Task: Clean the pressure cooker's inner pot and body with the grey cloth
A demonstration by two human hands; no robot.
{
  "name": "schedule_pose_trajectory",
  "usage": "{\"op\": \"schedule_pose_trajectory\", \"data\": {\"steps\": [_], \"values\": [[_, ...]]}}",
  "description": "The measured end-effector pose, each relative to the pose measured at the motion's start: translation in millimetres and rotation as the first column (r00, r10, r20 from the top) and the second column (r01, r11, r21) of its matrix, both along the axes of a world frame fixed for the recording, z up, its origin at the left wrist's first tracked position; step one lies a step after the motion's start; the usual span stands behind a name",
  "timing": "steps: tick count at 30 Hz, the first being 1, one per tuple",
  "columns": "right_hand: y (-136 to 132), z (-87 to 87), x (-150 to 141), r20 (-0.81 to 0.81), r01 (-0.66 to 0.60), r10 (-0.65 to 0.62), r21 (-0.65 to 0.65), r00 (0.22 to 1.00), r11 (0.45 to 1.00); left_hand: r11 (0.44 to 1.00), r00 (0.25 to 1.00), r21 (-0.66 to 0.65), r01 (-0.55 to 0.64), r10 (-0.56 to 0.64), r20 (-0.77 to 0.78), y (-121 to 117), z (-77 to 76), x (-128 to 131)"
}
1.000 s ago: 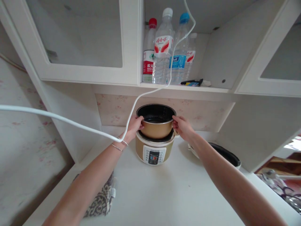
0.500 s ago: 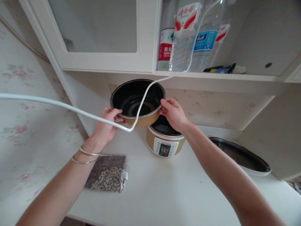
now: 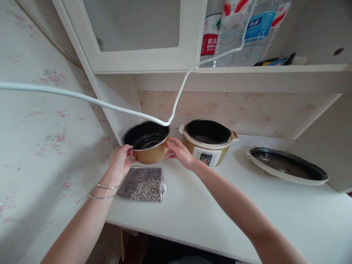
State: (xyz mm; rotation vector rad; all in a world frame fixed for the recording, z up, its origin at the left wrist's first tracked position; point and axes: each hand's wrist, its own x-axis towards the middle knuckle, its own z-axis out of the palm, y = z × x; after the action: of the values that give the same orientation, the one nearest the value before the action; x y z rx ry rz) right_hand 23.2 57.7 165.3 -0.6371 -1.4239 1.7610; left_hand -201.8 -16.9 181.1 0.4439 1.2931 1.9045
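Note:
A rice cooker inner pot (image 3: 151, 155), gold outside and black inside, is between my two hands, left of the cooker. My left hand (image 3: 120, 161) grips its left side, thumb near the rim. On the right side, the fingers of my right hand (image 3: 178, 151) press against its wall. The pot is upright, just behind a folded grey patterned cloth (image 3: 144, 184); I cannot tell whether its base touches the counter. To the right stands the rice cooker body (image 3: 224, 156), lidless, with its dark cavity facing up and a control panel in front.
The detached lid (image 3: 288, 168) lies underside up on the white counter (image 3: 220, 205) at right. A white cable (image 3: 110, 105) crosses the view in front of the pot. Above hangs a cabinet (image 3: 145, 60) with plastic bottles (image 3: 233, 33) on its open shelf.
The inner pot has moved left and down, from above the cooker's left edge to behind the cloth, with both hands on it. The cooker's opening now shows fully.

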Motion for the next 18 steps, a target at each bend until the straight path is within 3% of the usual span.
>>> {"op": "schedule_pose_trajectory", "data": {"steps": [3, 5, 6, 8, 10, 12, 14, 18], "values": [[-30.9, -49.5, -24.8, 0.192, 0.090, -0.106, 0.089, 0.976, 0.992, 0.999, 0.998, -0.018, -0.052, 0.052, 0.040, -1.9, -15.2, -3.6], [-55.6, -81.5, -40.8, 0.453, -0.034, -0.087, 0.252, 0.888, 0.967, 0.998, 0.997, -0.025, -0.058, 0.060, 0.057, -0.7, -22.4, -4.2], [-67.5, -95.2, -47.4, 0.526, -0.108, -0.123, 0.387, 0.841, 0.916, 0.998, 0.996, -0.031, -0.058, 0.060, 0.062, 0.3, -25.6, -4.5], [-88.3, -116.6, -57.0, 0.578, -0.255, -0.198, 0.607, 0.791, 0.752, 0.997, 0.997, -0.044, -0.056, 0.058, 0.056, 2.5, -32.0, -5.2], [-102.4, -129.9, -61.7, 0.589, -0.361, -0.237, 0.715, 0.772, 0.599, 0.997, 0.997, -0.055, -0.055, 0.058, 0.045, 3.8, -38.1, -6.1], [-109.6, -137.4, -62.5, 0.627, -0.451, -0.242, 0.731, 0.741, 0.512, 0.996, 0.998, -0.080, -0.042, 0.045, 0.036, 4.0, -43.4, -7.1], [-111.4, -141.0, -59.9, 0.662, -0.509, -0.256, 0.722, 0.704, 0.469, 0.993, 0.999, -0.112, -0.028, 0.030, 0.016, 3.6, -47.1, -8.1], [-110.4, -137.0, -40.6, 0.705, -0.545, -0.346, 0.702, 0.619, 0.459, 0.988, 0.999, -0.153, -0.011, 0.004, -0.047, 3.9, -49.9, -11.0]]}}
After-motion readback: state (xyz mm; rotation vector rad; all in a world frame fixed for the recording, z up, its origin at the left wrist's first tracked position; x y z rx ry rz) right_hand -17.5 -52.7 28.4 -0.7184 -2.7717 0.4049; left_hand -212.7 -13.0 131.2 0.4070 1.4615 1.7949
